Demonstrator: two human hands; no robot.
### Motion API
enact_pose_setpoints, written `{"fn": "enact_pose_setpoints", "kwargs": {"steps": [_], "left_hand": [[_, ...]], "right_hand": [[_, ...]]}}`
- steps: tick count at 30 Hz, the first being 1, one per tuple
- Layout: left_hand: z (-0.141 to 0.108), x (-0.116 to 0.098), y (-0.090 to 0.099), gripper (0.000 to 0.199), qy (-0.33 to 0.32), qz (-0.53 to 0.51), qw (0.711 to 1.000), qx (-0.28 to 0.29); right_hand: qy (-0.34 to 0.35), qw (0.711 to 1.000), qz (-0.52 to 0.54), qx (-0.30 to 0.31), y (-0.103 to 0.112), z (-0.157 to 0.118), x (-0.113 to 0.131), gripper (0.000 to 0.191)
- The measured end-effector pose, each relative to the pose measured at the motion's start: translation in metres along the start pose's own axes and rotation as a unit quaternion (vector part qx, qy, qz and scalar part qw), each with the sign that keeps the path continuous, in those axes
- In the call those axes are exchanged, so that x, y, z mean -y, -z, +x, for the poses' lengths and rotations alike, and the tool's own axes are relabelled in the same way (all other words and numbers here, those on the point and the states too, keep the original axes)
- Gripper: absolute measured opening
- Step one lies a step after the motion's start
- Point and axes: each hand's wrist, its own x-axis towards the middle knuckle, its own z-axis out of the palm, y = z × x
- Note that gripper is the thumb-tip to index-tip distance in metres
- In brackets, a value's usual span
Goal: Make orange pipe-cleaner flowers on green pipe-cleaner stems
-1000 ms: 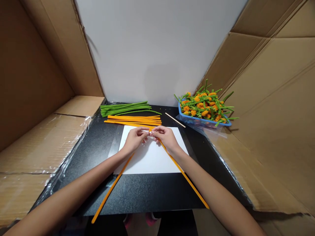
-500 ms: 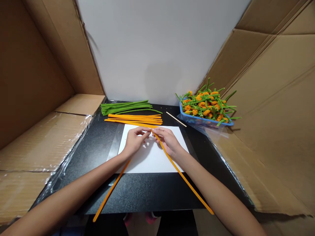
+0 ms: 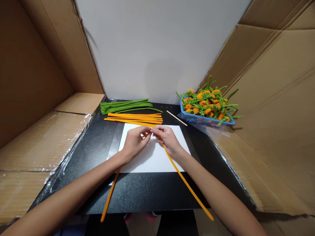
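Observation:
An orange pipe cleaner (image 3: 183, 177) is bent at its middle between my fingertips, above a white sheet of paper (image 3: 147, 160). Its two long ends hang down past the front edge of the black table. My left hand (image 3: 135, 141) pinches the bend from the left, thumb and fingers close together. From the right, my right hand (image 3: 168, 137) grips the same bend, its fingertips touching those of the left. One end runs under my left wrist, the other below my right palm. The exact shape of the bend is hidden by the fingers.
Behind the paper lie orange pipe cleaners (image 3: 135, 117) and a bundle of green pipe cleaners (image 3: 125, 106). A thin pale stick (image 3: 176, 118) rests right of them. A blue basket (image 3: 209, 120) heaped with orange-and-green pipe cleaner pieces stands back right. Cardboard walls (image 3: 278, 108) flank the table.
My fingers have closed over the bend, which showed more before. The left hanging end has swung a little to the right, and its upper part is now more hidden by my left wrist.

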Motion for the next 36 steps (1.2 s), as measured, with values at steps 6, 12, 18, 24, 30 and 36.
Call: {"fn": "enact_pose_setpoints", "kwargs": {"steps": [6, 12, 18, 24, 30, 36], "left_hand": [[0.0, -0.001, 0.001, 0.034, 0.019, -0.037, 0.999, 0.014], [-0.001, 0.009, 0.001, 0.031, -0.105, 0.038, 0.993, 0.029], [-0.005, 0.013, -0.005, 0.02, -0.135, 0.113, 0.984, -0.006], [-0.006, 0.011, -0.007, 0.022, -0.151, 0.108, 0.982, -0.036], [-0.005, 0.01, -0.006, 0.023, -0.146, 0.105, 0.983, -0.045], [-0.006, 0.013, -0.005, 0.02, -0.155, 0.204, 0.967, -0.011]], "right_hand": [[0.049, 0.996, -0.071, 0.022, 0.005, 0.004, 0.0, 0.026], [0.089, 0.979, -0.178, 0.039, 0.011, 0.008, -0.001, 0.015], [0.16, 0.943, -0.289, 0.044, 0.013, 0.007, 0.001, 0.022], [0.164, 0.951, -0.26, 0.031, 0.014, 0.005, 0.002, 0.017], [0.058, 0.983, -0.176, 0.0, 0.013, 0.009, 0.0, 0.021], [0.074, 0.977, -0.192, 0.053, 0.015, 0.009, 0.004, 0.015]]}}
